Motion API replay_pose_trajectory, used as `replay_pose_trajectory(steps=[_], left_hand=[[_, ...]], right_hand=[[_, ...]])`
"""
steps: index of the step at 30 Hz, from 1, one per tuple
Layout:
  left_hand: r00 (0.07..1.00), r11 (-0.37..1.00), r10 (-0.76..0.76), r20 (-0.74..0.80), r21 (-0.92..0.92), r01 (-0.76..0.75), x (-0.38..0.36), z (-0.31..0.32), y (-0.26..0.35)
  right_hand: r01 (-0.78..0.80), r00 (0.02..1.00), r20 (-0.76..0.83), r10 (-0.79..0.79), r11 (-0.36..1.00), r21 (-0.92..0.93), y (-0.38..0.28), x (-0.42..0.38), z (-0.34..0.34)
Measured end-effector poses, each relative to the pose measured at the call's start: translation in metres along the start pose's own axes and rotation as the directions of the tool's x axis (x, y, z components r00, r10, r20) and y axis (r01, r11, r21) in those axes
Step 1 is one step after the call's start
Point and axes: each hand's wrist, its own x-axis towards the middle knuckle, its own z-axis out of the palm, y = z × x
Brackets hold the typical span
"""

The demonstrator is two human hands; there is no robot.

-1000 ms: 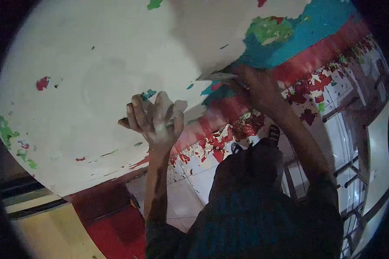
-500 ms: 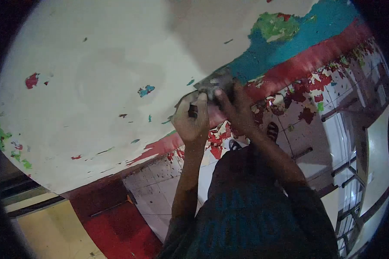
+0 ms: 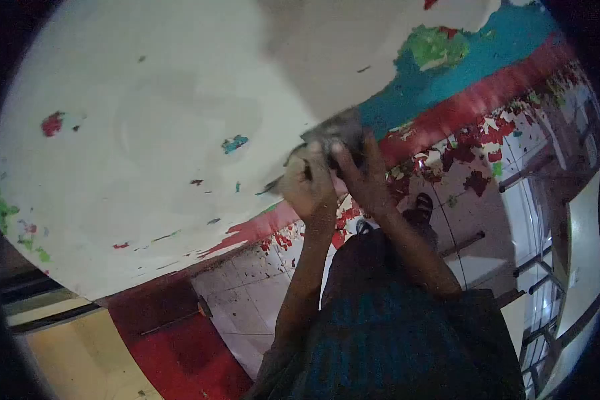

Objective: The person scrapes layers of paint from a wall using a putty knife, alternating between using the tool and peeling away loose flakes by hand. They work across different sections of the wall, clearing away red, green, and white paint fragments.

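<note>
Both hands are closed around a flat, dark grey paint scraper (image 3: 337,128), its blade lying against the wall (image 3: 180,87) where bare white meets teal paint (image 3: 420,97). My left hand (image 3: 311,189) grips the scraper's left side, thumb pressed onto it. On the other side, my right hand (image 3: 367,177) holds it with the thumb on top and fingers along the edge. How the fingers wrap underneath is hidden. A red painted band (image 3: 447,110) runs along the wall below the teal, and under the hands it is partly stripped.
Red and green paint flakes (image 3: 477,181) litter the tiled floor (image 3: 247,293) along the wall. A green patch (image 3: 437,48) and small teal specks (image 3: 235,143) remain on the wall. Metal-framed furniture (image 3: 540,267) stands at right; a red panel (image 3: 180,347) is at lower left.
The view has shifted slightly, moving the wall marks a little right and down. My left hand has moved a bit closer to my right; both still hold the scraper.
</note>
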Motion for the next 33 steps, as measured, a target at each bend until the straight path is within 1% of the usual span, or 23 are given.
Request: replay_pose_trajectory(steps=[1,3,4,7,8,10,11,12,13,15,16,19,22,23,25,26,27,28,29,30,31,33], left_hand=[[0.998,0.996,-0.058,0.021,-0.07,0.06,-0.001,0.001,0.005],[0.985,0.965,-0.166,0.056,-0.199,0.174,-0.001,-0.003,0.01],[0.994,0.997,-0.083,0.078,0.008,0.083,-0.002,-0.005,-0.002],[0.987,0.999,0.029,0.158,0.009,-0.031,-0.002,-0.009,-0.004],[0.985,0.979,-0.116,0.124,-0.155,0.134,-0.004,-0.009,0.0],[0.969,0.978,-0.146,0.198,-0.117,0.171,0.0,-0.018,0.015],[0.964,0.978,-0.149,0.222,-0.107,0.176,0.006,-0.022,0.019],[0.961,0.983,-0.183,0.208,0.012,0.184,-0.002,-0.027,-0.01],[0.966,0.987,-0.16,0.201,0.017,0.16,-0.005,-0.028,-0.018],[0.973,0.992,-0.125,0.195,0.036,0.121,-0.01,-0.028,-0.024],[0.972,0.994,-0.11,0.206,0.007,0.111,-0.008,-0.03,-0.026],[0.969,0.991,-0.116,0.218,0.083,0.1,-0.007,-0.028,-0.021],[0.925,0.942,-0.309,0.221,-0.06,0.329,-0.025,-0.034,-0.015],[0.919,0.936,-0.331,0.216,-0.052,0.349,-0.031,-0.036,-0.021],[0.902,0.919,-0.377,0.211,-0.037,0.393,-0.049,-0.039,-0.053],[0.912,0.926,-0.341,0.229,-0.083,0.367,-0.054,-0.042,-0.07],[0.956,0.98,-0.197,0.218,0.083,0.183,-0.057,-0.046,-0.082],[0.972,0.97,-0.044,0.23,0.242,-0.014,-0.057,-0.047,-0.093],[0.954,0.973,-0.224,0.201,0.097,0.209,-0.06,-0.048,-0.102],[0.903,0.909,-0.397,0.164,-0.062,0.412,-0.052,-0.048,-0.091],[0.937,0.945,-0.313,0.154,-0.045,0.323,-0.05,-0.049,-0.1],[0.982,0.991,-0.129,0.135,-0.008,0.131,-0.045,-0.05,-0.113]], right_hand=[[0.029,1.0,0.014,-0.028,0.996,-0.087,-0.004,-0.001,0.0],[-0.043,0.999,-0.013,0.043,0.997,-0.063,0.0,-0.012,-0.002],[-0.054,0.998,-0.026,0.053,0.997,-0.05,0.0,-0.009,-0.003],[-0.029,1.0,0.011,0.029,1.0,-0.006,0.002,-0.007,-0.005],[-0.025,0.999,0.023,0.025,1.0,-0.004,0.002,-0.005,-0.009],[-0.047,0.997,0.056,0.047,0.999,0.001,-0.029,0.003,-0.008],[-0.066,0.997,0.032,0.066,0.998,0.011,-0.029,0.003,-0.01],[-0.076,0.997,0.009,0.076,0.997,0.023,-0.028,0.003,-0.014],[-0.081,0.997,-0.016,0.082,0.996,0.037,-0.027,0.005,-0.018],[-0.112,0.994,0.011,0.112,0.991,0.074,-0.023,0.009,-0.023],[-0.135,0.991,0.021,0.134,0.986,0.093,-0.022,0.009,-0.024],[-0.235,0.966,0.083,0.244,0.966,-0.108,-0.03,0.017,-0.022],[-0.072,0.97,0.213,0.119,0.973,-0.219,-0.009,-0.003,-0.024],[-0.059,0.972,0.212,0.101,0.979,-0.193,0.002,-0.014,-0.019],[-0.038,0.977,0.203,0.068,0.989,-0.145,0.029,-0.039,-0.008],[-0.073,0.961,0.242,0.132,0.969,-0.238,0.041,-0.044,-0.003],[-0.107,0.941,0.271,0.203,0.937,-0.331,0.051,-0.049,0.001],[-0.129,0.917,0.292,0.27,0.896,-0.424,0.06,-0.052,0.005],[-0.125,0.929,0.284,0.237,0.924,-0.362,0.069,-0.053,0.012],[-0.121,0.939,0.274,0.206,0.947,-0.298,0.076,-0.055,0.02],[-0.117,0.948,0.262,0.178,0.965,-0.233,0.082,-0.057,0.025],[-0.104,0.957,0.237,0.165,0.962,-0.251,0.094,-0.059,0.027]])
